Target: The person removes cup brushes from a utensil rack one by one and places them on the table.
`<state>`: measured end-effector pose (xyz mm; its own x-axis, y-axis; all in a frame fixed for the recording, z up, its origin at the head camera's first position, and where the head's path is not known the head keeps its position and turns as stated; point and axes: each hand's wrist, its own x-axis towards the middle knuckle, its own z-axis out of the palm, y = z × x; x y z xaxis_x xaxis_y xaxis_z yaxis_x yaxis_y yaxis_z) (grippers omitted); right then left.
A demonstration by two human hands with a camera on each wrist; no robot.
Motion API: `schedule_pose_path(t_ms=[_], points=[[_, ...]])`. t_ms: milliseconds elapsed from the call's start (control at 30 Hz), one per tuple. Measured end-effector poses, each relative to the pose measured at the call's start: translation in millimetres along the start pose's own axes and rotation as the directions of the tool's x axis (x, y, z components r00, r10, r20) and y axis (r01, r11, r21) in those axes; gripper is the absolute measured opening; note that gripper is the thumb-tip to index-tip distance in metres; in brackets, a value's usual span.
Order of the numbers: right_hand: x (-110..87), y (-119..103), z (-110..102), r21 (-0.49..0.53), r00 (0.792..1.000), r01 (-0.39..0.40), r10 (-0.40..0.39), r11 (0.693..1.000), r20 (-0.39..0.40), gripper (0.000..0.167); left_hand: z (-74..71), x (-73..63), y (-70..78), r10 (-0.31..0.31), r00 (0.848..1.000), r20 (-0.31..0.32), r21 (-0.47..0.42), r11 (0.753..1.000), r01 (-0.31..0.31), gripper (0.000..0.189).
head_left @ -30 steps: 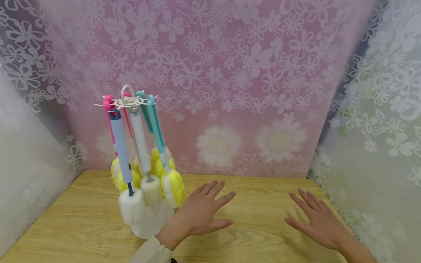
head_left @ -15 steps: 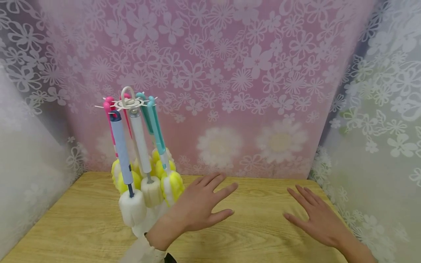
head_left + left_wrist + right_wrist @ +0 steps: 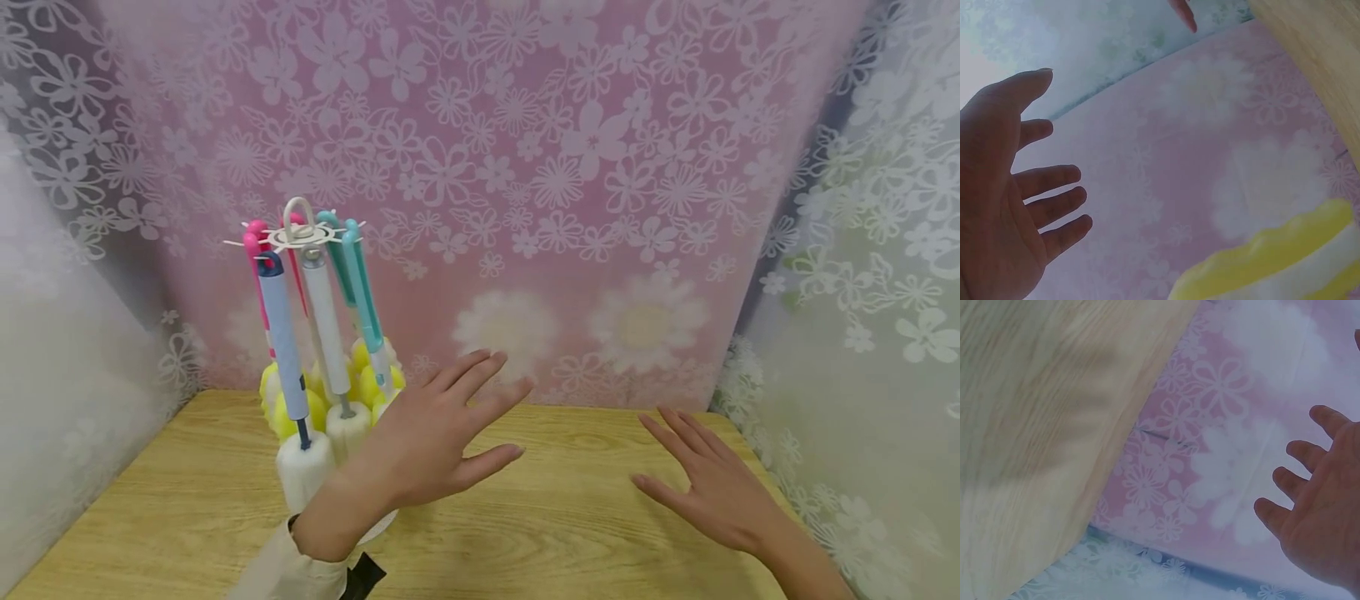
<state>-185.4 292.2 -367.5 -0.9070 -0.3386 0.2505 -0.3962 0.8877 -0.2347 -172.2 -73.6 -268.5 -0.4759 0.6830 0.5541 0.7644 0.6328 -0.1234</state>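
A white rack (image 3: 300, 237) with a looped top stands at the left of the table, hung with several sponge brushes. In front hang a brush with a light blue handle (image 3: 283, 342) and one with a white handle (image 3: 330, 333). Pink handles (image 3: 258, 279) and teal handles (image 3: 366, 292) surround them. My left hand (image 3: 431, 442), fingers spread and holding nothing, is raised in front of the rack's right side, hiding part of it. A yellow and white sponge head (image 3: 1266, 256) shows close by in the left wrist view. Well to the right, my right hand (image 3: 705, 487) hovers with fingers extended, holding nothing.
The wood-grain table (image 3: 562, 517) runs back to a pink flowered curtain (image 3: 510, 167). Pale flowered sheets hang at the left side (image 3: 67, 375) and the right side (image 3: 862, 375).
My left hand has risen and shifted a little left, covering more of the brushes. The right hand has moved slightly up and left. The rack still stands on the table.
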Motion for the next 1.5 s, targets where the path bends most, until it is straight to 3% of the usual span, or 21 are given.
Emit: schedule_pose_path(t_ms=[367,867,1100,1300,1500], points=[[13.1,-19.0,-1.2,-0.006,0.999,0.049,-0.049,0.999,-0.014,0.076,-43.4,-0.1,-12.8,0.022,0.99,-0.142,0.048,0.999,-0.015,0.059],[33.7,-41.6,2.2,0.024,0.995,0.095,-0.095,0.995,-0.02,0.076,-91.9,-8.2,-33.0,0.06,0.957,-0.285,0.157,0.988,-0.015,0.05],[39.4,-48.8,8.5,0.04,0.993,0.121,-0.121,0.992,-0.011,0.075,-106.4,-13.7,-45.4,0.004,0.93,-0.368,0.209,0.975,0.078,0.049],[42.2,-52.0,13.3,0.047,0.991,0.135,-0.134,0.99,-0.01,0.075,-111.6,-14.9,-54.0,-0.042,0.891,-0.453,0.217,0.964,0.156,0.049],[44.6,-54.5,16.0,0.048,0.99,0.142,-0.142,0.989,-0.007,0.075,-113.3,-19.2,-70.3,-0.128,0.856,-0.502,0.205,0.943,0.261,0.05]])
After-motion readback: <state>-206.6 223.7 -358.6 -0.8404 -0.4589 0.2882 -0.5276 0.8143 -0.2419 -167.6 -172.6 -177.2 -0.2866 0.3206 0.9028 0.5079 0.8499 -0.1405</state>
